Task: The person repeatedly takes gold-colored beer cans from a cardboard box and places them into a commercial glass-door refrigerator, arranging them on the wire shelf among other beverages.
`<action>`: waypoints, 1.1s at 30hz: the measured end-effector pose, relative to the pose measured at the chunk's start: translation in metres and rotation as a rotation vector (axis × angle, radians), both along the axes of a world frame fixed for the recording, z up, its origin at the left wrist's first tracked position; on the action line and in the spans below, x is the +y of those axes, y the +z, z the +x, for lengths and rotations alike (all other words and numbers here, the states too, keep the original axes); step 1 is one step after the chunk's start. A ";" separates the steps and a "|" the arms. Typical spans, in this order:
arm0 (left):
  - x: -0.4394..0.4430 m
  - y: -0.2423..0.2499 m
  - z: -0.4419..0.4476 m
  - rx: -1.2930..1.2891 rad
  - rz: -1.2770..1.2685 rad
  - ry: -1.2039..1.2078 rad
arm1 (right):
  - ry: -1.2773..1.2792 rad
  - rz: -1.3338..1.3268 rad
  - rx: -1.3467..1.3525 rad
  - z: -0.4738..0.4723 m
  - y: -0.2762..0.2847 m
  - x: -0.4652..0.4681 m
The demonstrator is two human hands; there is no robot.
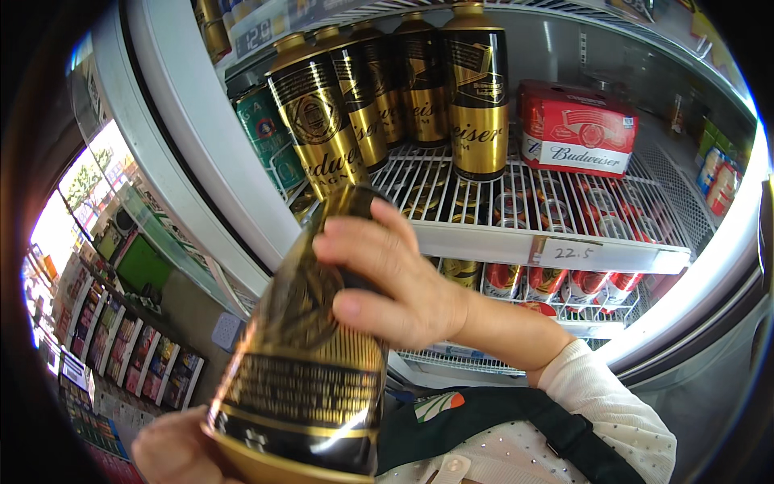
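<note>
A black-and-gold aluminium beer bottle [296,387] slants across the middle, its far part reaching toward the fridge shelf. My right hand [399,278] wraps around its far part, fingers over the top and thumb along the side. At the lower left, my left hand [175,448] is against the near end; the bottle hides some of its fingers. Just beyond my right hand stands a gold-and-black Budweiser bottle [314,115] on the wire shelf [417,187]. Several like it stand behind, and another bottle [478,103] stands farther right.
A red-and-white Budweiser multipack [577,133] sits at the shelf's right. Cans [586,284] fill the level below, behind the white shelf edge [471,242] with a handwritten price tag. Green cans [269,133] stand left. A pale fridge frame [217,151] borders the left; store racks [133,351] stand beyond.
</note>
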State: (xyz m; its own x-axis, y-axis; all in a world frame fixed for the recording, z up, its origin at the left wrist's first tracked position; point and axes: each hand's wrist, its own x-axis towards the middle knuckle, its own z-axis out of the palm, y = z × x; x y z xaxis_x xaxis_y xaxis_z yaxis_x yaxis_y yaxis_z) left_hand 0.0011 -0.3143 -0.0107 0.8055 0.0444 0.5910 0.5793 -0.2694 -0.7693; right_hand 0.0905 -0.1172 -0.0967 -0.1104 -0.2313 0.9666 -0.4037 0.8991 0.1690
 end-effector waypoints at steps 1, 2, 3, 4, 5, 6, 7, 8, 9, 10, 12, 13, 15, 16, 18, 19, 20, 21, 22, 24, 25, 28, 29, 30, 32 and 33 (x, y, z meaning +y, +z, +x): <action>0.004 -0.006 -0.002 -0.092 0.055 0.039 | -0.051 0.022 0.066 -0.004 0.004 0.009; 0.014 -0.003 0.005 -0.186 0.104 0.092 | -0.069 0.008 0.094 -0.006 0.008 0.014; 0.033 0.017 -0.010 0.031 0.100 -0.146 | -0.082 -0.006 0.123 -0.009 0.013 0.017; 0.038 0.013 -0.016 0.004 0.077 -0.073 | -0.165 0.033 0.127 -0.004 0.018 0.030; 0.042 0.010 -0.021 -0.023 0.053 0.002 | -0.232 0.023 0.118 -0.001 0.019 0.038; 0.051 0.009 -0.026 -0.044 0.046 -0.010 | -0.264 -0.026 0.076 0.003 0.022 0.043; 0.063 0.009 -0.029 -0.073 0.036 -0.021 | -0.293 -0.077 0.025 0.006 0.021 0.048; 0.076 0.010 -0.031 -0.101 0.026 -0.035 | -0.328 -0.117 -0.035 0.008 0.021 0.053; 0.093 0.015 -0.030 -0.116 0.031 -0.081 | -0.330 -0.140 -0.003 0.005 0.018 0.064; 0.101 0.023 -0.030 -0.126 0.037 -0.099 | -0.321 -0.164 0.007 -0.001 0.017 0.066; 0.120 0.030 -0.039 -0.248 0.033 -0.201 | -0.327 -0.248 -0.028 -0.006 0.016 0.065; 0.130 0.034 -0.043 -0.244 0.028 -0.236 | -0.342 -0.309 -0.072 -0.006 0.016 0.065; 0.149 0.039 -0.051 -0.256 0.048 -0.291 | -0.382 -0.392 -0.138 -0.011 0.015 0.062; 0.160 0.044 -0.052 -0.270 0.042 -0.339 | -0.416 -0.411 -0.160 -0.010 0.017 0.065; 0.172 0.052 -0.047 -0.344 -0.004 -0.350 | -0.516 -0.449 -0.184 -0.010 0.021 0.070; 0.175 0.052 -0.045 -0.411 -0.027 -0.260 | -0.456 -0.541 -0.199 -0.010 0.024 0.072; 0.177 0.050 -0.039 -0.493 -0.032 -0.224 | -0.394 -0.633 -0.213 -0.011 0.028 0.073; 0.180 0.048 -0.034 -0.573 -0.035 -0.186 | -0.329 -0.722 -0.224 -0.011 0.031 0.075; 0.182 0.044 -0.034 -0.577 0.026 -0.172 | -0.372 -0.727 -0.236 -0.012 0.033 0.078; 0.188 0.035 -0.033 -0.581 0.149 -0.150 | -0.392 -0.750 -0.277 -0.011 0.037 0.080; 0.194 0.032 -0.033 -0.608 0.125 -0.209 | -0.405 -0.761 -0.293 -0.009 0.041 0.079; 0.208 0.026 -0.038 -0.665 0.097 -0.305 | -0.442 -0.772 -0.340 -0.010 0.051 0.079; 0.209 0.027 -0.038 -0.681 0.093 -0.288 | -0.453 -0.768 -0.353 -0.012 0.053 0.080; 0.212 0.028 -0.037 -0.701 0.088 -0.276 | -0.473 -0.799 -0.390 -0.010 0.061 0.075; 0.214 0.026 -0.037 -0.741 0.048 -0.257 | -0.499 -0.814 -0.413 -0.010 0.061 0.078; 0.217 0.025 -0.036 -0.725 0.086 -0.259 | -0.513 -0.821 -0.417 -0.009 0.063 0.081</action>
State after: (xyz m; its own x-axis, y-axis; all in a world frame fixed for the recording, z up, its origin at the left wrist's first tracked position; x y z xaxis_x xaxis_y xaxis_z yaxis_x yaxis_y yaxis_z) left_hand -0.0345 -0.0972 0.0147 0.1942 -0.1623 0.9675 0.8729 -0.4214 -0.2459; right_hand 0.0817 -0.0360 -0.0342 -0.3693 0.6457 0.6683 0.1718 0.7542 -0.6337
